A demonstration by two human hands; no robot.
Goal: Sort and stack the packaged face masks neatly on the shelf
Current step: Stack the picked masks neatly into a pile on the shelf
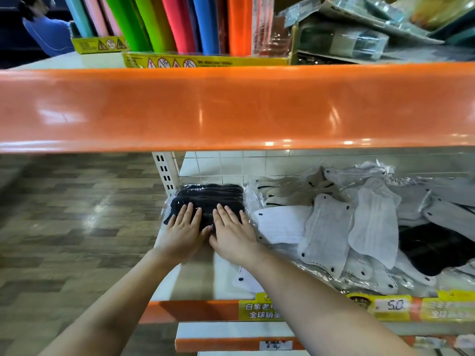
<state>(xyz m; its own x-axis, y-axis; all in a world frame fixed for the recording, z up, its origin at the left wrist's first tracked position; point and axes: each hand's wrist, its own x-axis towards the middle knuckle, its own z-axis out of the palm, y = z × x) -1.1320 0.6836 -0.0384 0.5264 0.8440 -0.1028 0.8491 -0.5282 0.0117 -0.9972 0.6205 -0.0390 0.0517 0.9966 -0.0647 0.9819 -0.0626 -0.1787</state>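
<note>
both forearms reach in from 6 o'clock over the shelf [195, 283] and its orange front edge with yellow price tags [390, 307]. the left hand [183, 228] and right hand [231, 229] lie flat side by side, fingers straight and spread, pressing on the stack of black packaged masks [210, 195] at the shelf's left end. toward 3 o'clock, a loose heap of grey and white packaged masks [334, 227] sprawls beside it. at 12 o'clock, the orange upper shelf lip [231, 106] carries coloured rolls [180, 21].
</note>
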